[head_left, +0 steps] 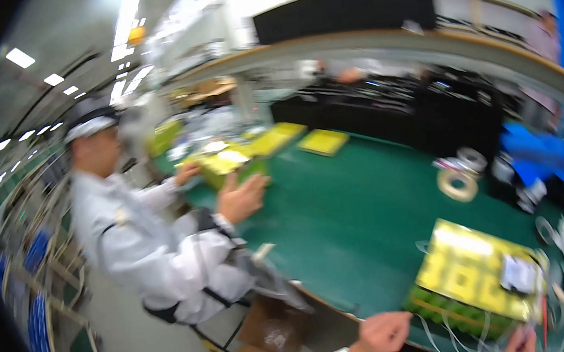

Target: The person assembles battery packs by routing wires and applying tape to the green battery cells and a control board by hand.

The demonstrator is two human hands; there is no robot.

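A block of green cylindrical cells, seemingly a battery pack (pixel 461 313), lies at the near right of the green table with a yellow sheet (pixel 458 251) over its top. A small white-wrapped piece (pixel 519 275) rests on that sheet. Thin white wires (pixel 451 337) hang in loops along the near side. My left hand (pixel 383 336) is closed in a pinch by the pack's near left corner, close to a wire end; what it grips is blurred. At the lower edge my right hand (pixel 521 342), partly cut off, pinches something indistinct by the near right corner.
A co-worker (pixel 158 237) in white sits at left, both hands at another yellow-topped block (pixel 229 164). Flat yellow pieces (pixel 323 142) lie farther back. Tape rolls (pixel 457 185) and a blue cloth (pixel 545 158) are at right. A shelf (pixel 350 37) spans the back; an open carton (pixel 271 332) stands below.
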